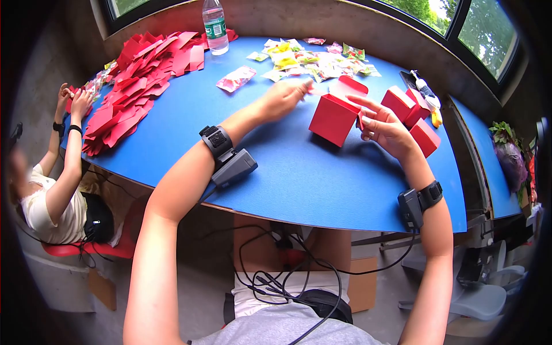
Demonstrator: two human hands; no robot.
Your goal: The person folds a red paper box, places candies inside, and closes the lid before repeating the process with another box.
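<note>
An open red paper box (333, 119) stands on the blue table with its lid flap raised at the back. My right hand (386, 127) grips the box's right side, thumb at the near edge and fingers behind. To the left of the box, my left hand (286, 99) is closed in a pinch. A small pinkish wrapped packet (315, 91) shows at its fingertips, partly hidden. Beyond it lies a pile of small wrapped packets (310, 60), yellow, green and pink. One larger pink-and-white packet (236, 79) lies apart, left of my left hand.
Several red boxes (411, 109) stand right of my right hand. A heap of flat red box blanks (135, 86) covers the table's left side. A water bottle (215, 29) stands at the back. At the left, another person (63, 172) handles a red piece. Cables (287, 276) hang over my lap.
</note>
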